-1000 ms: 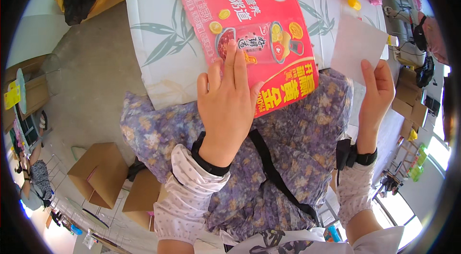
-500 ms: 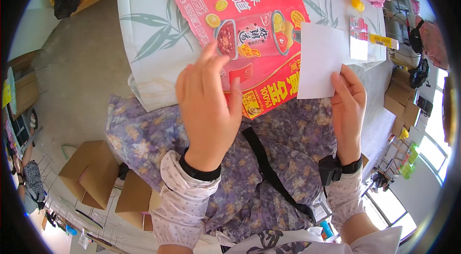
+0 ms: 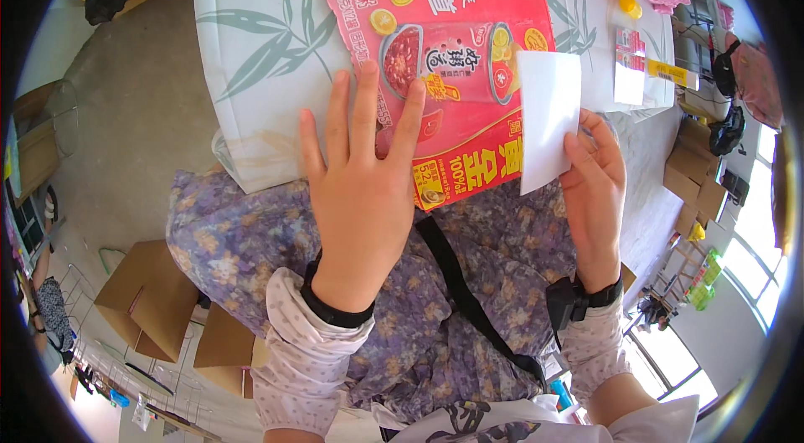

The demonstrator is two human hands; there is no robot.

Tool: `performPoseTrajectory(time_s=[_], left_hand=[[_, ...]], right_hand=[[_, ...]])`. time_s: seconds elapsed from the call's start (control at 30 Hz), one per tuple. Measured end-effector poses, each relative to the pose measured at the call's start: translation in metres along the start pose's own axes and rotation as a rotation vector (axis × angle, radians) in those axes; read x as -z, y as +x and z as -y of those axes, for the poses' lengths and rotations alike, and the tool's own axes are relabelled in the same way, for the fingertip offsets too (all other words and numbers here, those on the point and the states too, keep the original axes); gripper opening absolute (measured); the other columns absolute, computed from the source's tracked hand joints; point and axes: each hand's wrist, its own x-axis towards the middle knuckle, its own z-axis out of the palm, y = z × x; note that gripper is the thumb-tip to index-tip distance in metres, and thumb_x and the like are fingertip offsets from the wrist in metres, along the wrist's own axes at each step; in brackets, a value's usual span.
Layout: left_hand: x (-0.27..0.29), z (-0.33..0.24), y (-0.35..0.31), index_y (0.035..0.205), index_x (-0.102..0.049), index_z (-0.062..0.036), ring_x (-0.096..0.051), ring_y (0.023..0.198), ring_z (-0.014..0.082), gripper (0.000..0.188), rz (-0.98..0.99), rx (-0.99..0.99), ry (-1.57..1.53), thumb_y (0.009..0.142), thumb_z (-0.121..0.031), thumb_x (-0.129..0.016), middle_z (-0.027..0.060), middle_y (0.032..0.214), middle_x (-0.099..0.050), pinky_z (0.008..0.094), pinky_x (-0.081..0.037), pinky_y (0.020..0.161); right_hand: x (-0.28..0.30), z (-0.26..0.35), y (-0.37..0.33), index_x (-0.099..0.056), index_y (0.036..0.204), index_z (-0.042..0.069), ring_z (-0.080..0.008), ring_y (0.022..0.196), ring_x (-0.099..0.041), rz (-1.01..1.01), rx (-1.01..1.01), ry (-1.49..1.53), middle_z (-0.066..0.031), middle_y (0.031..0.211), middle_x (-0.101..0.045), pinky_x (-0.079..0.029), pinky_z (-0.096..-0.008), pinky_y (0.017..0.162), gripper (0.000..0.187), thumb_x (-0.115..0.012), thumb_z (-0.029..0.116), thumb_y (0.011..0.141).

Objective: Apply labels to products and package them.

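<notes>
in the head view, the right hand point(image 3: 596, 175) pinches a white sheet point(image 3: 548, 121) by its right side, at the near edge of the desk point(image 3: 251, 121). the sheet overlaps the right side of a red printed cardboard panel point(image 3: 465, 129), its long axis running from near to far. the left hand point(image 3: 360, 192), holding nothing, spreads its fingers at the panel's left side; contact is unclear. the sheet lies right of it, well apart, so the right hand is nearer.

Left hand point(image 3: 360, 188) wide-spread, back upward — right hand point(image 3: 596, 165) pinched.
</notes>
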Motion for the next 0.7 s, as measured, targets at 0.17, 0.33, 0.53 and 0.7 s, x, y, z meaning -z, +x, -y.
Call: performPoseTrajectory(time_s=[0.17,0.33,0.53,0.7], left_hand=[[-0.009,-0.010,0.003,0.136,-0.048,-0.0163,-0.036,0.132,0.0374,0.057,-0.036,0.010,0.059,0.081,-0.004,-0.058,0.0178,0.143,-0.038,0.0550,-0.029,0.106],[-0.019,-0.017,0.012,0.136,-0.049,-0.0152,-0.039,0.128,0.0370,0.058,-0.094,-0.050,-0.111,0.080,-0.003,-0.057,0.0188,0.138,-0.041,0.0513,-0.033,0.105],[-0.018,-0.022,0.013,0.135,-0.048,-0.0101,-0.040,0.127,0.0382,0.061,-0.058,-0.037,-0.066,0.077,-0.003,-0.062,0.0197,0.138,-0.040,0.0507,-0.034,0.104],[-0.021,-0.018,0.007,0.134,-0.047,-0.0032,-0.039,0.127,0.0397,0.059,-0.107,-0.005,-0.198,0.077,-0.003,-0.064,0.0204,0.138,-0.039,0.0511,-0.035,0.104]], right_hand=[[-0.013,-0.006,0.004,-0.046,0.122,-0.001,-0.0111,0.093,-0.059,0.039,-0.032,0.217,-0.0075,0.104,-0.063,-0.046,-0.0260,0.083,0.029,-0.052,0.009,0.095],[-0.019,-0.010,0.004,-0.047,0.118,0.000,-0.0098,0.089,-0.058,-0.001,-0.052,0.297,-0.0056,0.103,-0.061,-0.047,-0.0242,0.080,0.025,-0.050,0.009,0.096],[-0.009,-0.013,0.007,-0.048,0.115,0.003,-0.0127,0.104,-0.057,0.036,-0.066,0.288,-0.0055,0.111,-0.060,-0.044,-0.0302,0.090,0.021,-0.051,0.009,0.095],[-0.006,-0.017,0.010,-0.047,0.118,0.001,-0.0117,0.102,-0.058,0.030,-0.095,0.325,-0.0073,0.112,-0.059,-0.046,-0.0270,0.090,0.024,-0.049,0.010,0.096]])
